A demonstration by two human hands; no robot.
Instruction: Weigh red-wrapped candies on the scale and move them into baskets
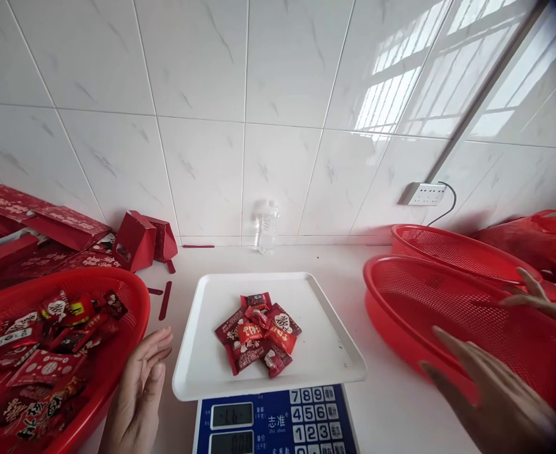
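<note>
A small heap of red snack packets (259, 331) lies on the white weighing tray (202, 315), which rests on a blue digital scale (278, 429). My left hand (140, 384) is between the tray and a red basket of packets (140, 296), palm turned inward, fingers stretched and nothing in them. At the right, my right hand (486, 391) is over the near side of a red perforated basket (377, 296), its fingers spread and holding nothing. Whether it touches the rim I cannot tell. The scale's upper display is dim.
Another person's hand (540, 299) reaches in at the right edge. Behind stand a second red basket (410, 236) and red plastic bags (524, 236). Red boxes (139, 243) are piled at the left. A clear bottle (268, 230) stands by the tiled wall, under a power strip (424, 194).
</note>
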